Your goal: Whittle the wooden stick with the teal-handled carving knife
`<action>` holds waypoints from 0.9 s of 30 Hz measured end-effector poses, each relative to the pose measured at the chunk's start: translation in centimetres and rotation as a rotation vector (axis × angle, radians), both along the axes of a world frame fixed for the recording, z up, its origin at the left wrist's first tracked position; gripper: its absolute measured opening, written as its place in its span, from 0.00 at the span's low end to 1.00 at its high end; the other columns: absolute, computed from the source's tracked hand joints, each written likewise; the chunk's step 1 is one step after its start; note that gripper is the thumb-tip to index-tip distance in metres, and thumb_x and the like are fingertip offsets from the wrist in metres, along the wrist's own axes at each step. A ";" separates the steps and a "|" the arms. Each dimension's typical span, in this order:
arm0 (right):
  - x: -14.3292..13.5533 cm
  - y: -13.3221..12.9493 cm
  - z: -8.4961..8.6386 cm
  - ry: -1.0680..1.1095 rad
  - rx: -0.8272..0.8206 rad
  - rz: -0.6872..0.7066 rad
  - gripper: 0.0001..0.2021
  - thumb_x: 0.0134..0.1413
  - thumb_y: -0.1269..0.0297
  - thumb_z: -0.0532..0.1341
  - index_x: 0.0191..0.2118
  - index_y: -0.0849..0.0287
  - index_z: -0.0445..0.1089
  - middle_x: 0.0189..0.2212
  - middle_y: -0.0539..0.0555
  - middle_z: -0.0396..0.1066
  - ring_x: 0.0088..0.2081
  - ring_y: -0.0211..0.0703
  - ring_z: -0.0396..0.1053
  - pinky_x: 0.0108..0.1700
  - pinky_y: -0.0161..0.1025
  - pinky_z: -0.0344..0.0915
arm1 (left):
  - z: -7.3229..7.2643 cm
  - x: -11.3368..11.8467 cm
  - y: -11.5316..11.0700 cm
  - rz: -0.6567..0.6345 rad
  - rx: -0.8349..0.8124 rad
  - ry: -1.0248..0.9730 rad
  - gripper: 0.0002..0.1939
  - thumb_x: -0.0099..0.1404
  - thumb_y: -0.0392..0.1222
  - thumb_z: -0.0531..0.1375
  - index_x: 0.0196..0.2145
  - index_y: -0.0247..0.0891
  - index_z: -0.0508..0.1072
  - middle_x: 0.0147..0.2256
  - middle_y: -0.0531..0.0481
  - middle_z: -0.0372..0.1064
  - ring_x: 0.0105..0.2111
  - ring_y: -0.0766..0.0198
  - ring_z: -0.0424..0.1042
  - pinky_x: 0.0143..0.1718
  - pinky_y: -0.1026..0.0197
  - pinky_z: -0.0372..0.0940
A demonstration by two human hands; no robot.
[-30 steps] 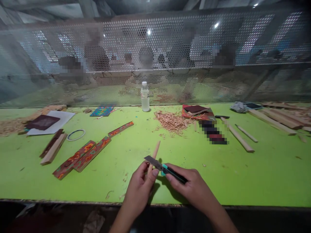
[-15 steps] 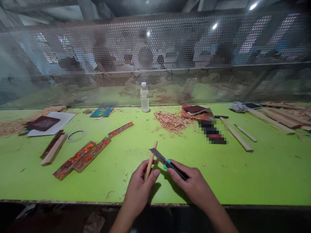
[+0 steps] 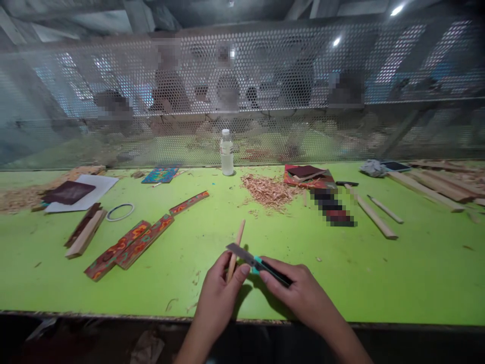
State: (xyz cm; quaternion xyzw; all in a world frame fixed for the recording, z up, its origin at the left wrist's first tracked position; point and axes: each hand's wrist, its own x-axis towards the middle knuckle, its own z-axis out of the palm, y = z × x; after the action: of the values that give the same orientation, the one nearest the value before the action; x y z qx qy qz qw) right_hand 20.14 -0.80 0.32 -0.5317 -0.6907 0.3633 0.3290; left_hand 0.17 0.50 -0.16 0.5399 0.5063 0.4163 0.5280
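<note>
My left hand [image 3: 222, 285] is closed around a slim wooden stick [image 3: 240, 233], which tilts up and away over the table's front half. In my right hand [image 3: 297, 288] is a utility knife [image 3: 273, 272] with a black and teal handle. Its grey blade [image 3: 239, 252] points left and lies across the stick, just above my left fingers. My left thumb is close to the teal end of the handle. The lower end of the stick is hidden in my left palm.
Behind my hands lies a heap of wood shavings [image 3: 271, 192], with a water bottle [image 3: 227, 154] near the perforated screen [image 3: 182, 136]. Painted wooden strips [image 3: 144, 241] and a ring [image 3: 120, 212] lie left. Wooden sticks [image 3: 375, 210] and planks [image 3: 426, 191] lie right.
The knife blade has slid down the stick toward my left fingers, my right hand shifting slightly down. My left hand holds the stick in nearly the same place.
</note>
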 end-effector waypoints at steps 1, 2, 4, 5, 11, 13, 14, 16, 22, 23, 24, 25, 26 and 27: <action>0.1 0.0 -0.2 0.018 0.010 -0.040 0.18 0.67 0.55 0.60 0.54 0.56 0.80 0.50 0.55 0.82 0.48 0.52 0.81 0.49 0.39 0.75 | 0.1 0.0 0.0 -0.003 0.002 -0.006 0.22 0.68 0.56 0.64 0.53 0.39 0.76 0.45 0.46 0.78 0.45 0.53 0.74 0.47 0.57 0.66; 0.2 -0.1 -0.5 0.030 0.018 -0.079 0.19 0.67 0.54 0.60 0.55 0.57 0.80 0.51 0.56 0.81 0.50 0.53 0.80 0.50 0.40 0.75 | 0.2 0.0 -0.1 -0.004 0.001 -0.009 0.23 0.69 0.56 0.64 0.54 0.39 0.75 0.45 0.46 0.78 0.45 0.54 0.73 0.47 0.57 0.66; 0.3 -0.2 -0.9 0.038 0.033 -0.139 0.21 0.68 0.52 0.59 0.56 0.58 0.79 0.52 0.57 0.81 0.52 0.54 0.79 0.52 0.41 0.75 | 0.4 0.1 -0.2 -0.003 -0.006 -0.008 0.24 0.69 0.57 0.63 0.56 0.40 0.75 0.46 0.46 0.77 0.45 0.54 0.73 0.47 0.57 0.66; 0.4 -0.2 -1.2 0.036 0.043 -0.170 0.22 0.68 0.50 0.59 0.56 0.58 0.79 0.52 0.57 0.81 0.52 0.54 0.79 0.52 0.42 0.75 | 0.5 0.1 -0.3 -0.003 -0.010 0.001 0.25 0.70 0.58 0.62 0.56 0.40 0.75 0.46 0.46 0.77 0.45 0.54 0.73 0.47 0.57 0.66; 0.8 -0.5 -1.9 0.017 0.172 -0.399 0.25 0.67 0.47 0.60 0.61 0.56 0.76 0.49 0.57 0.82 0.42 0.52 0.83 0.45 0.41 0.78 | 0.6 0.3 -0.6 0.046 -0.015 0.029 0.27 0.69 0.61 0.61 0.56 0.39 0.77 0.33 0.48 0.76 0.37 0.54 0.73 0.39 0.58 0.68; 0.8 -0.6 -2.0 0.018 0.224 -0.438 0.25 0.68 0.49 0.60 0.63 0.55 0.73 0.48 0.57 0.82 0.35 0.48 0.82 0.39 0.40 0.78 | 0.5 0.3 -0.7 0.056 -0.011 0.022 0.28 0.69 0.62 0.60 0.56 0.40 0.78 0.30 0.49 0.74 0.35 0.55 0.73 0.36 0.59 0.67; 0.9 -0.6 -2.1 0.014 0.264 -0.432 0.24 0.68 0.50 0.60 0.64 0.55 0.72 0.49 0.57 0.82 0.36 0.47 0.82 0.40 0.40 0.78 | 0.4 0.3 -0.7 0.059 -0.009 0.021 0.28 0.70 0.62 0.59 0.56 0.40 0.78 0.29 0.50 0.74 0.34 0.55 0.73 0.36 0.59 0.67; 0.9 -0.5 -2.1 -0.015 0.350 -0.366 0.24 0.69 0.53 0.60 0.66 0.53 0.70 0.52 0.57 0.80 0.45 0.49 0.80 0.47 0.40 0.76 | 0.4 0.2 -0.7 0.068 -0.002 0.025 0.28 0.70 0.62 0.58 0.56 0.41 0.78 0.28 0.50 0.73 0.34 0.55 0.73 0.36 0.59 0.67; 0.7 -0.4 -1.7 -0.048 0.381 -0.182 0.20 0.71 0.57 0.58 0.63 0.53 0.72 0.46 0.57 0.78 0.47 0.45 0.77 0.48 0.37 0.73 | 0.6 0.3 -0.6 0.033 0.015 0.014 0.26 0.72 0.60 0.57 0.56 0.40 0.76 0.40 0.46 0.77 0.45 0.53 0.74 0.46 0.57 0.67; 0.6 -0.4 -1.6 -0.048 0.378 -0.168 0.19 0.72 0.57 0.58 0.61 0.54 0.74 0.44 0.56 0.77 0.44 0.44 0.77 0.47 0.37 0.73 | 0.5 0.3 -0.5 0.016 0.016 0.004 0.25 0.72 0.60 0.57 0.57 0.40 0.75 0.44 0.45 0.77 0.47 0.52 0.73 0.48 0.56 0.66; 0.5 -0.4 -1.5 -0.053 0.370 -0.154 0.17 0.72 0.58 0.58 0.59 0.55 0.75 0.42 0.56 0.76 0.43 0.44 0.76 0.46 0.37 0.72 | 0.4 0.4 -0.5 0.002 0.015 -0.005 0.25 0.73 0.59 0.57 0.57 0.39 0.74 0.47 0.44 0.76 0.48 0.52 0.73 0.50 0.56 0.65; 0.5 -0.4 -1.5 -0.061 0.361 -0.142 0.17 0.71 0.58 0.58 0.58 0.55 0.76 0.41 0.55 0.75 0.43 0.43 0.76 0.46 0.37 0.72 | 0.2 0.4 -0.5 -0.009 0.013 -0.012 0.25 0.73 0.59 0.57 0.57 0.39 0.73 0.50 0.43 0.76 0.49 0.51 0.72 0.52 0.55 0.65; 0.5 -0.5 -1.4 -0.071 0.349 -0.131 0.16 0.71 0.58 0.59 0.57 0.55 0.77 0.41 0.55 0.75 0.43 0.44 0.75 0.46 0.37 0.71 | 0.1 0.4 -0.5 -0.017 0.009 -0.014 0.24 0.73 0.58 0.58 0.57 0.39 0.72 0.52 0.43 0.75 0.51 0.51 0.72 0.53 0.54 0.64; 0.4 -0.5 -1.4 -0.081 0.336 -0.120 0.16 0.71 0.58 0.59 0.56 0.55 0.77 0.42 0.55 0.74 0.43 0.44 0.75 0.47 0.38 0.71 | -0.1 0.3 -0.4 -0.024 0.004 -0.017 0.24 0.73 0.58 0.58 0.58 0.40 0.71 0.53 0.42 0.74 0.51 0.51 0.71 0.54 0.54 0.63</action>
State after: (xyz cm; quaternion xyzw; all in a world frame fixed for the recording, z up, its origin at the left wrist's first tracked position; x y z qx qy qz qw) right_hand 20.57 -1.28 -1.07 -0.5236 -0.7214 0.2011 0.4061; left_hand 0.46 0.06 -0.22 0.5435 0.4944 0.4157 0.5361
